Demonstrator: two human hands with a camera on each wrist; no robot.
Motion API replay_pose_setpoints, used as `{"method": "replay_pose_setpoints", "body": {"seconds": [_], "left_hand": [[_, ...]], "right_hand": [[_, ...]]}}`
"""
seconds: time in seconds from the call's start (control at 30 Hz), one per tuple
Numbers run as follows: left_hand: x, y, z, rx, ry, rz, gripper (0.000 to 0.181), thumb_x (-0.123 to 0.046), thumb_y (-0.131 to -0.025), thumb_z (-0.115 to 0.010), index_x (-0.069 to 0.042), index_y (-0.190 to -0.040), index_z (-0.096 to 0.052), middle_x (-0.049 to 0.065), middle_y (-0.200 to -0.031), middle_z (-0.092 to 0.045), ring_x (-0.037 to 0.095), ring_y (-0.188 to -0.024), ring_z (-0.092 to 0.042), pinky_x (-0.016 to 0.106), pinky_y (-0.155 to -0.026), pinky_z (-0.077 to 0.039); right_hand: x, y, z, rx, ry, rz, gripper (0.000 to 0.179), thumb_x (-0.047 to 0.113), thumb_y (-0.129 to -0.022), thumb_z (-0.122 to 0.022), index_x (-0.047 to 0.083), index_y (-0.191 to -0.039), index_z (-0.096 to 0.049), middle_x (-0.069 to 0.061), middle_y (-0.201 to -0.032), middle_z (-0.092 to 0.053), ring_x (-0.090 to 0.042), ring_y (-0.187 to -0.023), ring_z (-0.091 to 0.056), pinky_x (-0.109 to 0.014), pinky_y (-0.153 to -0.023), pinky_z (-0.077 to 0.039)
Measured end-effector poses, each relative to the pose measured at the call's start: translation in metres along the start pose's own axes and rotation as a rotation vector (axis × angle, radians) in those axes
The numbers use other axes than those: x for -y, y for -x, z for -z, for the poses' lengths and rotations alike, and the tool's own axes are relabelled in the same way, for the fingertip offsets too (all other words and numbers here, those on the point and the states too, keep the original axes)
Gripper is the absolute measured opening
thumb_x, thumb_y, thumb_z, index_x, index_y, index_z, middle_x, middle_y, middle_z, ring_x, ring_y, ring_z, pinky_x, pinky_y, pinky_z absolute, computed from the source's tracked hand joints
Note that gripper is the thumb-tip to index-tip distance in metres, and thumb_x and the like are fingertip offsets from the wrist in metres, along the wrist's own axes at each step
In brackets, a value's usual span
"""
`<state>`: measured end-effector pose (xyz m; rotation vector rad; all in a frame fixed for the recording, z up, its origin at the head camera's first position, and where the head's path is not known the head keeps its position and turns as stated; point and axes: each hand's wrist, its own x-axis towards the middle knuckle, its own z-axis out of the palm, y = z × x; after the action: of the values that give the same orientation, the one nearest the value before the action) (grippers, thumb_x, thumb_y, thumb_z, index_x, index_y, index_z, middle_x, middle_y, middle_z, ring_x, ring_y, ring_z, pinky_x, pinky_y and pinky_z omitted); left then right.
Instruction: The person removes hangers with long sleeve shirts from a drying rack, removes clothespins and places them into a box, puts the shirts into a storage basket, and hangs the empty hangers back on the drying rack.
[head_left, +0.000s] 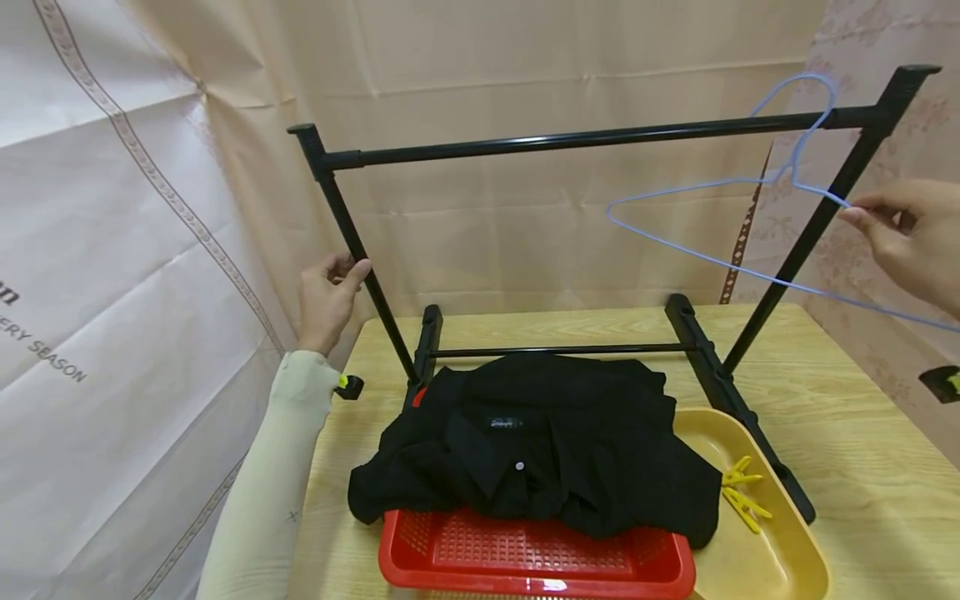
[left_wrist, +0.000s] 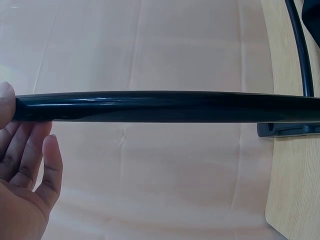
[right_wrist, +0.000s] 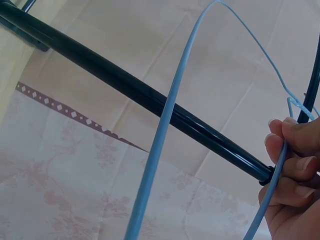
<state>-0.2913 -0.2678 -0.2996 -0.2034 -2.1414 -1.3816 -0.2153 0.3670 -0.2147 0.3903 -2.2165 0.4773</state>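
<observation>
A blue wire hanger (head_left: 693, 250) is pinched by my right hand (head_left: 915, 237) along its right shoulder, and the right wrist view shows fingers and thumb around the hanger wire (right_wrist: 162, 130). Its hook arches across the top bar (head_left: 562, 142) of a black clothes rack, near the bar's right end. My left hand (head_left: 330, 300) holds the rack's left post (head_left: 367, 271). In the left wrist view the thumb lies on one side of that tube (left_wrist: 150, 106) and the fingers on the other.
A folded black shirt (head_left: 592, 450) with a collar and button lies over a red plastic basket (head_left: 536, 579) under the rack. To its right, a yellow tray (head_left: 787, 558) holds yellow clothespins (head_left: 742, 496). Both stand on a wood-grain table (head_left: 877, 433). Patterned cloth hangs behind.
</observation>
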Motion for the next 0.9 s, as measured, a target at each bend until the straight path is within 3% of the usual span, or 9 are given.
{"method": "replay_pose_setpoints", "body": {"seconds": [0.13,0.2,0.27,0.33,0.63,0.9], "left_hand": [[0.002,-0.001,0.000,0.000,-0.010,0.009,0.038,-0.031,-0.097,-0.074,0.003,-0.115,-0.072,0.011,-0.098,-0.068,0.012,-0.077,-0.062,0.021,-0.068,-0.050],[0.002,0.000,0.000,0.003,-0.002,0.000,0.039,-0.032,-0.096,-0.074,0.003,-0.115,-0.073,0.012,-0.100,-0.068,0.013,-0.077,-0.063,0.021,-0.069,-0.051],[0.000,0.000,0.000,0.006,0.004,-0.007,0.040,-0.032,-0.096,-0.075,0.003,-0.115,-0.072,0.012,-0.100,-0.068,0.012,-0.078,-0.063,0.021,-0.070,-0.051],[-0.001,0.000,0.001,0.010,0.013,-0.014,0.042,-0.033,-0.096,-0.075,0.004,-0.115,-0.072,0.012,-0.100,-0.068,0.011,-0.077,-0.063,0.022,-0.070,-0.052],[-0.001,-0.002,0.001,0.015,-0.004,-0.004,0.046,-0.041,-0.095,-0.073,0.001,-0.114,-0.073,0.005,-0.097,-0.069,0.014,-0.078,-0.064,0.026,-0.071,-0.053],[-0.003,0.000,0.002,0.028,-0.001,-0.012,0.043,-0.036,-0.096,-0.073,0.002,-0.116,-0.072,0.010,-0.099,-0.069,0.013,-0.078,-0.063,0.027,-0.072,-0.053]], "right_hand": [[0.000,0.003,-0.001,0.039,0.046,-0.022,0.005,-0.015,-0.088,-0.070,-0.018,-0.092,-0.069,-0.004,-0.064,-0.057,0.020,-0.062,-0.027,-0.006,-0.059,-0.025],[-0.001,0.005,-0.001,0.051,0.055,-0.026,0.004,-0.015,-0.089,-0.069,-0.017,-0.092,-0.069,-0.004,-0.065,-0.057,0.021,-0.062,-0.026,-0.006,-0.058,-0.025],[-0.002,0.007,-0.002,0.061,0.067,-0.023,0.004,-0.014,-0.089,-0.069,-0.017,-0.093,-0.069,-0.012,-0.067,-0.061,0.022,-0.064,-0.025,-0.007,-0.059,-0.025],[-0.002,0.009,-0.002,0.074,0.084,-0.014,0.005,-0.013,-0.091,-0.068,-0.017,-0.093,-0.069,-0.029,-0.076,-0.062,0.022,-0.067,-0.024,-0.008,-0.061,-0.025],[-0.006,0.014,-0.004,0.090,0.110,0.008,0.007,-0.008,-0.092,-0.069,-0.015,-0.094,-0.070,-0.029,-0.080,-0.064,0.021,-0.068,-0.024,-0.009,-0.061,-0.026],[-0.006,0.017,-0.008,0.124,0.148,-0.023,0.008,-0.006,-0.092,-0.070,-0.013,-0.094,-0.070,-0.026,-0.079,-0.064,0.010,-0.064,-0.029,-0.011,-0.057,-0.025]]}}
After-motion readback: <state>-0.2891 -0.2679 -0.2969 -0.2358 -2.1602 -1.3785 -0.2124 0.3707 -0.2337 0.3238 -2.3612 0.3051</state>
